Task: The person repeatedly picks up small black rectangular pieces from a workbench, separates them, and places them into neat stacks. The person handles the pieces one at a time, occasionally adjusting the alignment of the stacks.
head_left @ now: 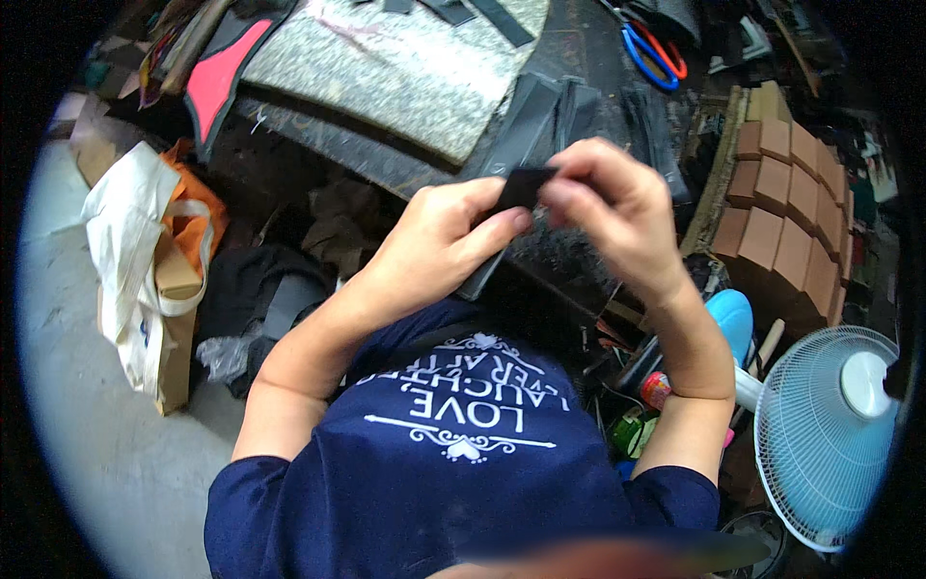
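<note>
My left hand (449, 232) is closed around a dark flat strip (526, 186), thumb on top, in front of my chest. The strip's upper end looks matte black and sticks out past the thumb. Below the same hand, a greyish lower end (475, 283) shows; whether it belongs to that piece I cannot tell. My right hand (622, 212) pinches at the strip's upper right corner with thumb and forefinger, slightly blurred. Just beyond the hands, several more dark strips (529, 125) lie on the black bench.
A speckled stone slab (415, 87) with black scraps covers the far bench. Blue-and-red-handled scissors (648, 58) lie at far right. Brown blocks (786, 198) are stacked right, above a blue fan (825, 444). A pink-and-black piece (227, 82) and white cloth bag (130, 241) are left.
</note>
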Demonstrator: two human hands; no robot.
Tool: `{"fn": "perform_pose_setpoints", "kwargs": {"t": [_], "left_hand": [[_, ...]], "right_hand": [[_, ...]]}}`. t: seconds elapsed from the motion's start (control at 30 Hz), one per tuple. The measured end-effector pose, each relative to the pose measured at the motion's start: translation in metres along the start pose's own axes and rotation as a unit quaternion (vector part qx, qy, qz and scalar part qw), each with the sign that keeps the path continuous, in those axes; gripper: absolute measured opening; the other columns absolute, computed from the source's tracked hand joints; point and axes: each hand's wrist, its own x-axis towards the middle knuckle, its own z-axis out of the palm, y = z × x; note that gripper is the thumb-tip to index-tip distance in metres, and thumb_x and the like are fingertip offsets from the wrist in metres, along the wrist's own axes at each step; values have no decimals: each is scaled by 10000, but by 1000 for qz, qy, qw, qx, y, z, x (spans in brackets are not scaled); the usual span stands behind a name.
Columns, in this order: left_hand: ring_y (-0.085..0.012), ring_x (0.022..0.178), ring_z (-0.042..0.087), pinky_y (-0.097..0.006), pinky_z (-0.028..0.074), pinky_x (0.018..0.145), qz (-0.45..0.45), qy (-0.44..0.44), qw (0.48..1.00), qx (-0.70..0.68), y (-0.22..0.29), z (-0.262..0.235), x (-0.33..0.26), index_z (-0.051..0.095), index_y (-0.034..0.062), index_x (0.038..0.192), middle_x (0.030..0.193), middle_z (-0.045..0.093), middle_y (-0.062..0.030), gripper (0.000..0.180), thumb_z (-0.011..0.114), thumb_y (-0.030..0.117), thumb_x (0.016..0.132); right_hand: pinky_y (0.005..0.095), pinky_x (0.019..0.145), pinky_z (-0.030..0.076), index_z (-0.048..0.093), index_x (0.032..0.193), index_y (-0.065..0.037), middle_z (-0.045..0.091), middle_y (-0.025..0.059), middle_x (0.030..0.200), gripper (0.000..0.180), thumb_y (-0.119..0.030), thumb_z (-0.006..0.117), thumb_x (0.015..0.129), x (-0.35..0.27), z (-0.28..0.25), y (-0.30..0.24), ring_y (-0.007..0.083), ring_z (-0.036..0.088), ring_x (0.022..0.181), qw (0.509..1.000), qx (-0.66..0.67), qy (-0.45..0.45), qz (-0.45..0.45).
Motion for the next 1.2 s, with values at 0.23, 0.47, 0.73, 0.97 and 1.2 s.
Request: {"fn": "perform_pose_setpoints", "kwargs": {"t": [0.23,0.47,0.73,0.97,1.2], "left_hand": [[-28,556,518,-207,399,493,-155,-25,981,-110,6,4,-1,651,11,992,655,562,41,198,630,207,992],[-36,551,516,-224,400,492,-181,-39,976,-113,8,2,1,652,7,925,628,550,27,203,636,203,976],[-191,568,605,-339,474,542,51,87,949,297,7,0,2,664,52,867,627,596,-102,196,723,233,913],[-289,691,666,-394,525,606,129,123,863,472,-4,2,19,579,104,833,731,634,-90,210,728,250,855],[-290,879,634,-376,537,745,179,187,858,443,-8,2,15,654,108,1134,1005,643,-77,386,781,187,778]], "right_hand": [[170,492,428,653,950,-41,675,34,756,140,-169,703,928,17,-32,27,36,558,546,983,133,78,103],[167,464,409,663,953,-42,675,34,748,152,-182,714,921,18,-37,37,36,558,529,977,146,77,138],[192,624,430,689,927,-38,617,-67,805,110,-100,761,871,31,-47,37,25,539,717,993,18,113,-36],[347,713,520,734,912,-101,686,39,860,173,-256,724,836,67,-45,42,210,646,771,912,-369,151,-98],[391,763,531,668,813,-125,627,36,875,162,-239,772,763,67,-33,37,261,622,890,833,-512,152,-143]]}}
